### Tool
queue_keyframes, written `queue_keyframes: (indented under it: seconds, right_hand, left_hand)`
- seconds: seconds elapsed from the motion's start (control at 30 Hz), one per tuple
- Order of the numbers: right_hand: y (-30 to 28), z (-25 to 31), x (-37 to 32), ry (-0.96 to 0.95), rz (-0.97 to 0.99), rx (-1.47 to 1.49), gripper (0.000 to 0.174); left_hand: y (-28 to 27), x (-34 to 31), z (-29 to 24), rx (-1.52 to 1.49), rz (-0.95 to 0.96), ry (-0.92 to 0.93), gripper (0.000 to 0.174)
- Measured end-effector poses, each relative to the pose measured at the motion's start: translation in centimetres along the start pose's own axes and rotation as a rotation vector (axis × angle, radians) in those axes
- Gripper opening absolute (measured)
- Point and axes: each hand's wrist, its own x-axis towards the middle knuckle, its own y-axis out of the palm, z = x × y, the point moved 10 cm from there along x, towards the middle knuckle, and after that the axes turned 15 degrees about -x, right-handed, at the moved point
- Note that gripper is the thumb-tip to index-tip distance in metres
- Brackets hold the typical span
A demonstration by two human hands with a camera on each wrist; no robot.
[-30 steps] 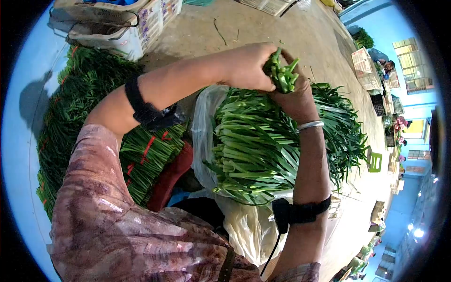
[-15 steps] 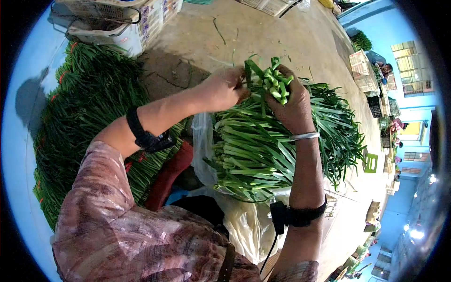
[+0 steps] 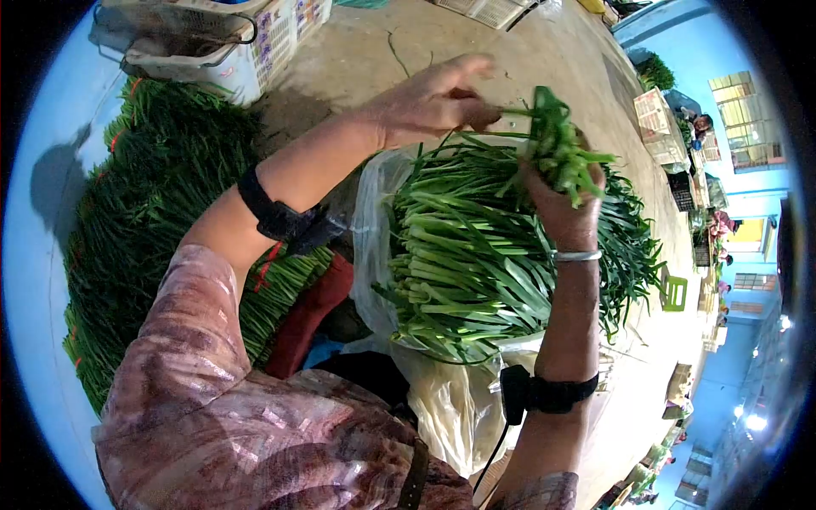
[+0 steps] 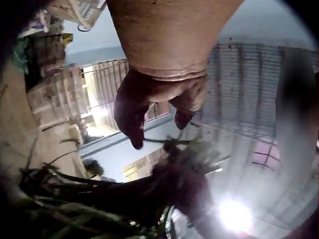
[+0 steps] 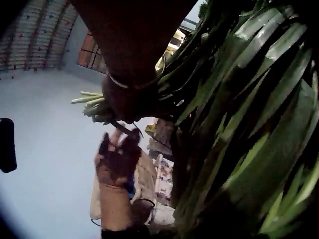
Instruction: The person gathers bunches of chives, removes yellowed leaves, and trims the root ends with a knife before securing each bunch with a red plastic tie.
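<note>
My right hand [image 3: 565, 200] grips a bunch of green stalks [image 3: 561, 153], cut ends toward me; in the right wrist view the pale stalk ends [image 5: 92, 103] jut out beside the right hand [image 5: 130, 102]. Left of it, my left hand [image 3: 438, 102] pinches a thin green strand that stretches to the bunch. The left wrist view shows the left hand [image 4: 159, 94] with the strand [image 4: 162, 141] at its fingertips, which are partly dark. Beneath both hands lies a large pile of leafy stalks [image 3: 467, 255] in a clear plastic bag [image 3: 370, 229].
Tied bundles of greens [image 3: 170, 212] with red bands are heaped at the left by a blue wall. A white crate [image 3: 246, 55] stands at the upper left on the concrete floor [image 3: 365, 72]. Further right are a green stool [image 3: 674, 293] and stacked crates [image 3: 659, 127].
My left hand has come off the bunch, moved left, and now draws on a strand. The right hand and its bunch have shifted right; a leaf loops over the bunch's top.
</note>
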Motion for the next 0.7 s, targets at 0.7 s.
queue_keyframes:
  seconds: [0.7]
  right_hand:
    - [-42.7,-8.1,-13.6,0.209,-0.663,0.334,0.045]
  left_hand:
    - [7.5,-3.6,10.0,0.847,0.558,-0.179,0.084]
